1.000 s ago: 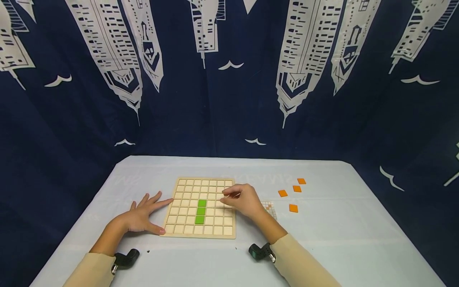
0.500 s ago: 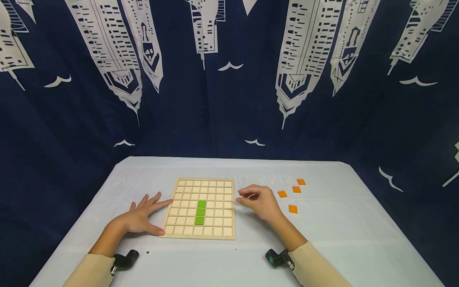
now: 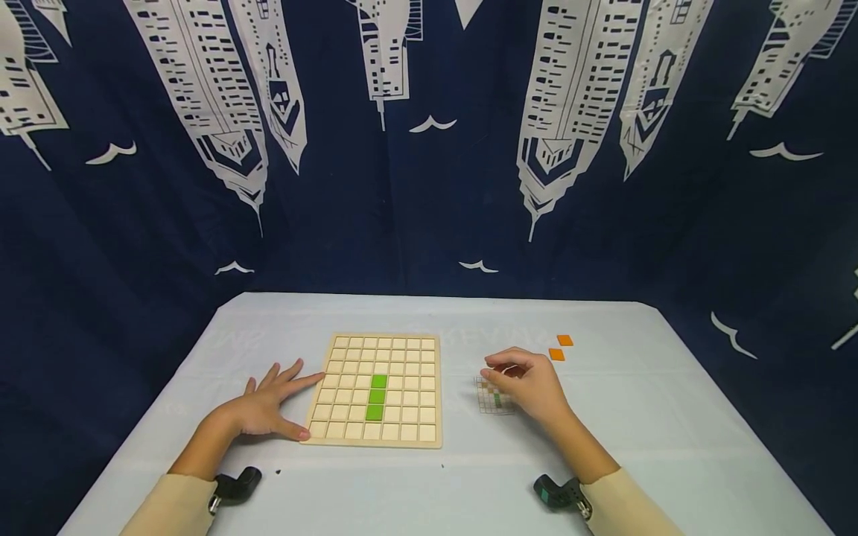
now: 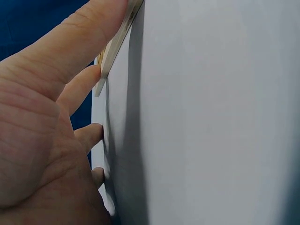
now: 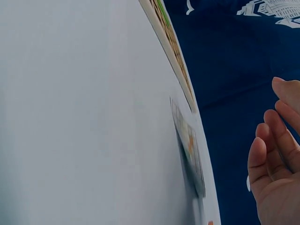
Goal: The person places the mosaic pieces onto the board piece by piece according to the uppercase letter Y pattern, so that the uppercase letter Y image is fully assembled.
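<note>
A square wooden grid board [image 3: 438,424] lies on the table with green tiles [image 3: 377,397] in one column near its middle. My left hand [image 3: 264,402] rests with fingers spread at the board's left side, thumb and index finger against its edge; the left wrist view shows the same touch. To the board's right, my right hand [image 3: 526,380] hovers with loosely bent fingers, and nothing shows between them in the right wrist view. Below it lies a small printed grid card [image 3: 488,404], partly covered by the hand. Two orange tiles [image 3: 556,354] lie just beyond the hand.
A white cloth covers the table [image 3: 375,491], and a dark blue curtain [image 3: 415,208] with white building prints hangs behind it. Black wrist cameras [image 3: 239,485] sit on both forearms. A tiny dark speck [image 3: 278,471] lies near the left wrist.
My right hand has moved right, from over the board's right edge to above the card, and now hides two of the orange tiles. The left hand and the green tiles have stayed put.
</note>
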A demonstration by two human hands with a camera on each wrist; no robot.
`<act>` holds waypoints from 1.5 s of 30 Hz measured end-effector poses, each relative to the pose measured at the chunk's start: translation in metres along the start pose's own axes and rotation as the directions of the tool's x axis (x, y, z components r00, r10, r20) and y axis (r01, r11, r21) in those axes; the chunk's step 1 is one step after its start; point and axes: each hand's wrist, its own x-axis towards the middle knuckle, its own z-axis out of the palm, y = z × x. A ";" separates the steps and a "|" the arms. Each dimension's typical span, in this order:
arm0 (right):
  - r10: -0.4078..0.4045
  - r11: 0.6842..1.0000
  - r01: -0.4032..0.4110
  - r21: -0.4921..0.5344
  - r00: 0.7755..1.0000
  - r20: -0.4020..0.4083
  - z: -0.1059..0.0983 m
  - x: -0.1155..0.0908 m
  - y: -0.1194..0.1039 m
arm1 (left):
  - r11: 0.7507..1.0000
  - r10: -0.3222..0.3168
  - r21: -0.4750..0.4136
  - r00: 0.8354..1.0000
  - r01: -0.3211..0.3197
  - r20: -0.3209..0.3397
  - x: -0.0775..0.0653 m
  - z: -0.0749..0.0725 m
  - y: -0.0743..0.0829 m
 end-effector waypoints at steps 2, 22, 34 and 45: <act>0.004 1.000 -0.004 -0.015 1.000 -0.007 -0.006 -0.003 0.003 | 1.000 -0.003 -0.001 1.000 0.003 -0.001 0.000 0.000 0.000; 0.023 0.969 -0.030 -0.244 0.999 -0.032 -0.060 -0.021 0.026 | 1.000 -0.013 -0.004 1.000 0.013 0.000 0.000 0.000 0.001; 0.110 0.953 -0.091 -0.290 0.993 0.049 -0.084 -0.023 0.040 | 1.000 -0.011 -0.002 1.000 0.011 0.000 0.000 -0.001 0.002; 0.172 0.925 -0.125 -0.359 0.980 0.102 -0.098 -0.019 0.047 | 1.000 -0.016 -0.004 1.000 0.016 0.005 0.001 -0.001 0.002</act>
